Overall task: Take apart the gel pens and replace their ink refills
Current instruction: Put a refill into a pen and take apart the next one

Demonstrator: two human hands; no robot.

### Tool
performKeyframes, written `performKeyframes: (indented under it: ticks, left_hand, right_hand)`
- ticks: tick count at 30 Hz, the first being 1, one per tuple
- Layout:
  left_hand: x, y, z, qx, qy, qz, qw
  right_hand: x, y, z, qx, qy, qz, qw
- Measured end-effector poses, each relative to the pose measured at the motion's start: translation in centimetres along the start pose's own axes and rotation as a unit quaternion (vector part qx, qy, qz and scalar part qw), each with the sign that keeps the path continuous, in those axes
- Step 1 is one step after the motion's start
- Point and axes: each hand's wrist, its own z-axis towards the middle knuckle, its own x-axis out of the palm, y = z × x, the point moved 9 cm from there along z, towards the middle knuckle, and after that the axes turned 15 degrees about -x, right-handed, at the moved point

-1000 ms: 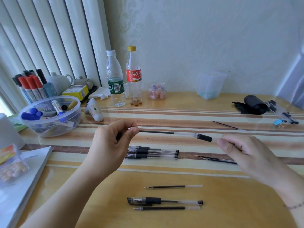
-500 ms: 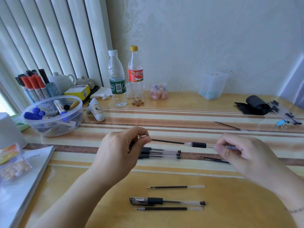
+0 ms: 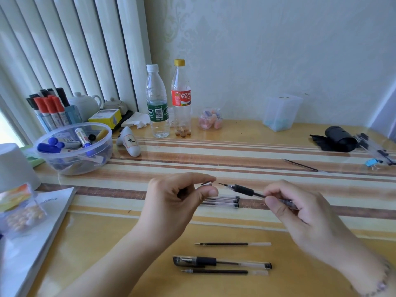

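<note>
While the pen was still in pieces, both hands held its parts over the counter (image 3: 214,232).
The left hand (image 3: 177,202) pinched the metal tip cone (image 3: 207,184); the right hand (image 3: 300,213) gripped the barrel (image 3: 244,190), refill inside, cone unscrewed. Three refills (image 3: 232,244) and one assembled pen (image 3: 221,261) lay nearer. A book (image 3: 36,228) at left read "Office".

The word "Office" is printed on the white booklet (image 3: 38,228) at the left edge. A red label in white Chinese script, too small to be read, is carried by the yellow-capped bottle (image 3: 181,97). A barcode is shown on the green label of the white-capped bottle (image 3: 157,103). A black character is marked on the small white object (image 3: 129,142).
</note>
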Motion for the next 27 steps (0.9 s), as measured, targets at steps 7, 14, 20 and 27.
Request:
performKeyframes:
  ticks: [7,14,20,27]
  left_hand:
    - [0.9,0.2,-0.1,-0.001,0.03,0.028,0.999]
    - [2.2,0.5,-0.6,-0.005,0.081,0.059,0.995]
    - [2.6,0.1,-0.8,0.015,0.098,0.1,0.99]
    - [2.5,0.5,-0.6,0.006,0.096,0.11,0.989]
  right_hand:
    - [0.2,0.5,0.1,-0.002,0.012,-0.006,1.0]
    - [0.1,1.3,0.4,-0.014,0.011,-0.005,1.0]
    - [0.6,0.4,-0.1,0.045,0.021,0.025,0.998]
    - [1.1,0.4,-0.3,0.059,0.041,0.044,0.996]
